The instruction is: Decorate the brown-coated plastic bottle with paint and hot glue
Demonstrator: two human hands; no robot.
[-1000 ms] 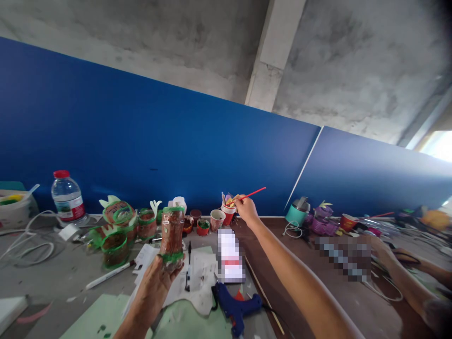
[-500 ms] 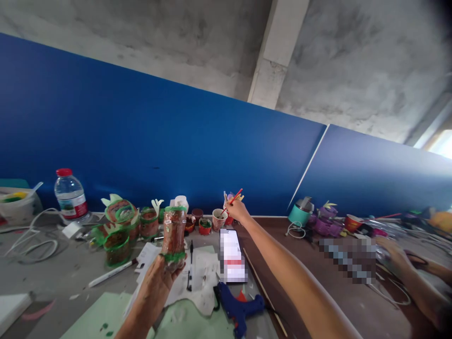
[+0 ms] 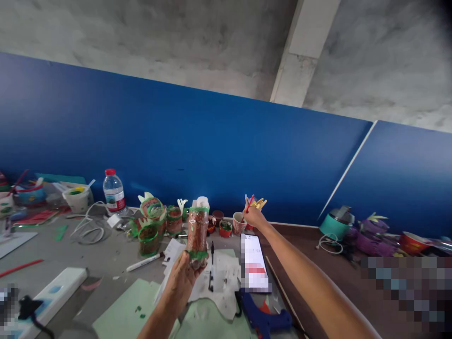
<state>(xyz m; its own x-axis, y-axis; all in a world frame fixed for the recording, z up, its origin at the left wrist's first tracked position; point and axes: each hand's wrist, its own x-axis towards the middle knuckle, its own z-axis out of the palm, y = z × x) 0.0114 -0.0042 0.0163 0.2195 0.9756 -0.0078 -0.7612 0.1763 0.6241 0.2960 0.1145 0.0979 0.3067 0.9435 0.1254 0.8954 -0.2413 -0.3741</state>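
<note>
My left hand point(image 3: 183, 278) is closed around the lower end of a brown-painted plastic bottle point(image 3: 197, 233) with green bands at top and bottom, held upright above the papers. Out at arm's length, my right hand point(image 3: 254, 217) grips a thin red paintbrush point(image 3: 250, 203). The lower end of the brush is at a patterned paper cup point(image 3: 239, 225); its tip is hidden. Just left of that cup stands a small red pot with green paint point(image 3: 225, 229). Yellow and pale sticks point(image 3: 260, 204) show behind my right hand.
A phone point(image 3: 254, 263) and a blue glue gun point(image 3: 264, 318) lie below my right arm. Brown-and-green painted pots point(image 3: 149, 240) and a water bottle point(image 3: 115, 193) stand at left. White papers point(image 3: 221, 278) and a pen lie centrally. A teal pot point(image 3: 335, 226) stands right.
The view has swung left, so things sit further right in the picture. The paintbrush stands more upright in my right hand. My left hand keeps its hold on the bottle.
</note>
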